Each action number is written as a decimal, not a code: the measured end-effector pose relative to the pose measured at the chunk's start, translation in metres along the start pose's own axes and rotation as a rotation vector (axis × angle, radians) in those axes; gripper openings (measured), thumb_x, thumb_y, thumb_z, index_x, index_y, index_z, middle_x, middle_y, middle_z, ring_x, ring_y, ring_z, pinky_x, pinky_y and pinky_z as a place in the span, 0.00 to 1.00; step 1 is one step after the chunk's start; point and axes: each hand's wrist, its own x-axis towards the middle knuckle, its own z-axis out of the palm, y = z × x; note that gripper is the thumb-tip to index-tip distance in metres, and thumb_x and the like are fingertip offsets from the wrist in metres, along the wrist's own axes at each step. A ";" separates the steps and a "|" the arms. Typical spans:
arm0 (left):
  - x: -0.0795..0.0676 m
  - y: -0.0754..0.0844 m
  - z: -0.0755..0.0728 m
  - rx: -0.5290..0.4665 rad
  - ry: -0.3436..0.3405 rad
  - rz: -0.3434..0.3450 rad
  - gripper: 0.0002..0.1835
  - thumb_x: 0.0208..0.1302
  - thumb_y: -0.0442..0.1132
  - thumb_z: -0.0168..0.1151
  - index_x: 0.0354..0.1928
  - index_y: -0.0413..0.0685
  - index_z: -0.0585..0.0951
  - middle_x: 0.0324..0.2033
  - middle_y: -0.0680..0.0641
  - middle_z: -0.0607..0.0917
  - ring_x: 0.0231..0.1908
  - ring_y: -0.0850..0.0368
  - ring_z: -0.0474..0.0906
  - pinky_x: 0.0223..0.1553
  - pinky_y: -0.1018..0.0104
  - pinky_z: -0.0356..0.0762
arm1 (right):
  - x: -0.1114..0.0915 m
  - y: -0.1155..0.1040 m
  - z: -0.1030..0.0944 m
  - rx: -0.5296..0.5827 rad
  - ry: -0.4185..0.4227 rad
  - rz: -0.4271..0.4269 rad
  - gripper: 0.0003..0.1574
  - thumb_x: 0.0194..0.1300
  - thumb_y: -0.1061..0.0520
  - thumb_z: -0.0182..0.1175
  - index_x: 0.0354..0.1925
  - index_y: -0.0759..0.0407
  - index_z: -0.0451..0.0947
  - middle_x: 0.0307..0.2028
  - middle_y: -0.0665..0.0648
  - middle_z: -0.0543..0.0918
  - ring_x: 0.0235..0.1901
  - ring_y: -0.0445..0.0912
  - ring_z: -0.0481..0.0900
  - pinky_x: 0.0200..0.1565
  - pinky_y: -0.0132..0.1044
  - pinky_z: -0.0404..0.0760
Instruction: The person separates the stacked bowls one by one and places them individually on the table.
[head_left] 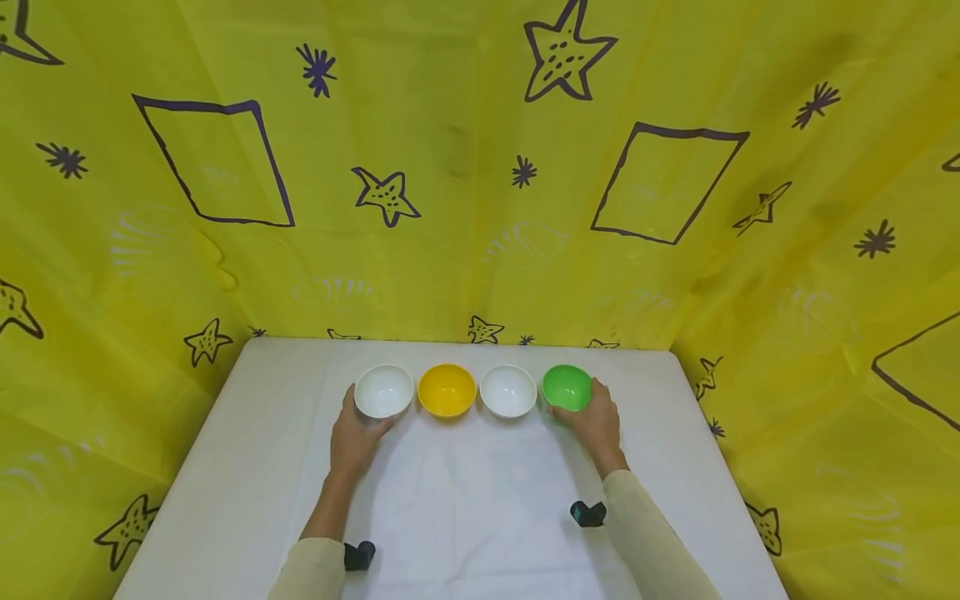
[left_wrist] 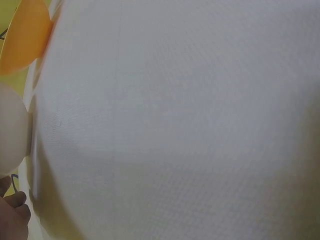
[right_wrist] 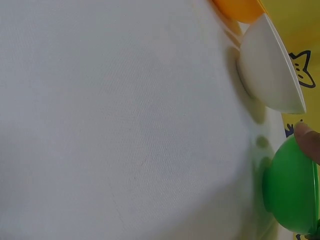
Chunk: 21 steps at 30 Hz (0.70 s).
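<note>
Four bowls would be several; they form a row across the far part of the table. At the left end is a white bowl (head_left: 384, 392), held by my left hand (head_left: 356, 442) with thumb and fingers on opposite sides. The left wrist view shows that white bowl (left_wrist: 12, 130) and part of the hand (left_wrist: 14, 215) at its edge. My right hand (head_left: 596, 425) grips the green bowl (head_left: 567, 388) at the right end, thumb on its near side. In the right wrist view the thumb (right_wrist: 309, 142) touches the green bowl (right_wrist: 292, 185). Between them stand a yellow bowl (head_left: 447, 392) and another white bowl (head_left: 508, 392).
A white cloth covers the table (head_left: 465, 517). Yellow curtains (head_left: 450, 275) with dark star drawings enclose its back and sides. A small black device (head_left: 360, 556) sits by the left wrist, and another black device (head_left: 588, 513) by the right sleeve.
</note>
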 end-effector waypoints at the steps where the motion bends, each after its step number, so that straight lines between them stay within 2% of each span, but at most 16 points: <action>1: 0.000 0.000 0.000 0.000 -0.001 -0.001 0.58 0.58 0.44 0.81 0.82 0.37 0.53 0.76 0.29 0.64 0.75 0.31 0.61 0.74 0.35 0.59 | 0.000 0.000 0.000 -0.001 0.003 -0.001 0.70 0.52 0.45 0.83 0.75 0.79 0.56 0.68 0.80 0.69 0.65 0.73 0.71 0.64 0.68 0.73; 13: 0.001 -0.002 0.001 0.006 -0.010 -0.012 0.60 0.59 0.45 0.80 0.83 0.37 0.50 0.78 0.29 0.60 0.76 0.31 0.58 0.75 0.36 0.56 | 0.002 0.002 0.003 -0.022 0.004 -0.036 0.70 0.52 0.43 0.82 0.75 0.79 0.56 0.68 0.79 0.68 0.65 0.73 0.71 0.64 0.68 0.73; 16: 0.001 -0.001 0.000 -0.011 -0.012 -0.004 0.59 0.63 0.48 0.77 0.83 0.37 0.49 0.79 0.30 0.58 0.77 0.31 0.55 0.76 0.36 0.54 | 0.003 0.004 0.002 -0.041 -0.005 -0.044 0.70 0.58 0.39 0.77 0.76 0.79 0.52 0.73 0.80 0.61 0.71 0.73 0.62 0.69 0.68 0.67; 21: -0.001 0.002 -0.008 -0.002 0.015 0.043 0.50 0.74 0.53 0.64 0.83 0.35 0.49 0.80 0.29 0.54 0.79 0.30 0.48 0.76 0.33 0.49 | 0.003 0.006 0.002 -0.050 -0.026 -0.066 0.64 0.73 0.35 0.61 0.78 0.80 0.45 0.78 0.81 0.48 0.79 0.73 0.40 0.76 0.69 0.48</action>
